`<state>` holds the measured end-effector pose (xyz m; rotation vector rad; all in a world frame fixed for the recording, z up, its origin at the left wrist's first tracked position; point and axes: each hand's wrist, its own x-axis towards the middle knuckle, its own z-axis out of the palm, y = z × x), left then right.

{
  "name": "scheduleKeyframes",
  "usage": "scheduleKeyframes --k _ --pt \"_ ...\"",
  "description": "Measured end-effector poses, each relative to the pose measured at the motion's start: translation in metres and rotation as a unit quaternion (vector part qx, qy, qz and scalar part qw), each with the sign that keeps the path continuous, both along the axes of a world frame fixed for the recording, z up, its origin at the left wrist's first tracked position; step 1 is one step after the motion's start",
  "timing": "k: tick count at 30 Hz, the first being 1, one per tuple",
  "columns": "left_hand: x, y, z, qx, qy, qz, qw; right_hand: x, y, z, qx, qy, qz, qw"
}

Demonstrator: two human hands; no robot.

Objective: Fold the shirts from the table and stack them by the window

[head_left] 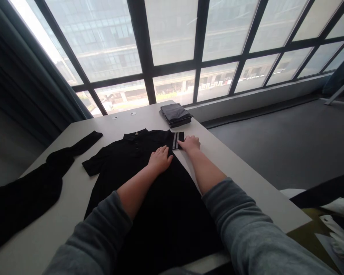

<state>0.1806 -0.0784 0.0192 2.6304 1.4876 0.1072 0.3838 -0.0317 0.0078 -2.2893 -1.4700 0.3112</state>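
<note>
Here we are at the white table point(232, 172), window side at twelve o'clock, and a black polo shirt point(160, 214) lies spread out right under the action! The left hand point(160, 158) is open, palm down, fingers extended on the upper chest of the shirt. From that hand, the collar point(136, 134) sits between ten and eleven o'clock, the plain sleeve point(94, 164) reaches out at nine, and the body of the shirt runs down through five, six and seven, beneath both forearms' line of work.

Now look to two o'clock from the left: there's the right hand point(190, 143), at the very end of the striped sleeve point(176, 140)! Its thumb lies by the pale bands, pointing to nine o'clock, with the fingers bent at the edge; whether they actually pinch the cloth, I cannot tell. The rest of the shirt spreads from that hand's nine o'clock round to six.

At the right hand's eleven, just beyond, a neat folded stack point(176, 114) of dark clothes. And way over between eight and nine from the left hand, another black garment point(43, 179), apart from the polo.
</note>
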Motion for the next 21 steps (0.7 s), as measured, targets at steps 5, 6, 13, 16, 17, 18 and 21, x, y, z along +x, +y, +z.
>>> scheduleKeyframes --k 5,6,13,16,17,18,21 --pt "0.012 0.030 -0.029 0.015 -0.034 0.038 0.999 0.011 0.019 -0.024 0.006 -0.029 0.032 0.999" --pt "0.009 0.031 -0.033 0.018 -0.043 0.040 0.998 0.012 0.022 -0.027 0.014 -0.032 0.044 0.998" --pt "0.006 0.029 -0.043 0.020 -0.055 -0.013 0.998 0.006 0.038 -0.025 0.092 0.025 0.035 0.995" --pt "0.011 0.031 -0.043 0.011 -0.055 -0.027 0.998 0.006 0.037 -0.021 0.136 0.044 0.037 0.989" --pt "0.012 0.031 -0.043 0.012 -0.057 -0.029 0.998 0.006 0.036 -0.021 0.151 0.049 0.041 0.987" --pt "0.012 0.031 -0.043 0.012 -0.058 -0.031 0.998 0.006 0.035 -0.020 0.163 0.055 0.049 0.984" --pt "0.014 0.031 -0.042 0.010 -0.062 -0.035 0.997 0.005 0.034 -0.017 0.180 0.072 0.095 0.976"
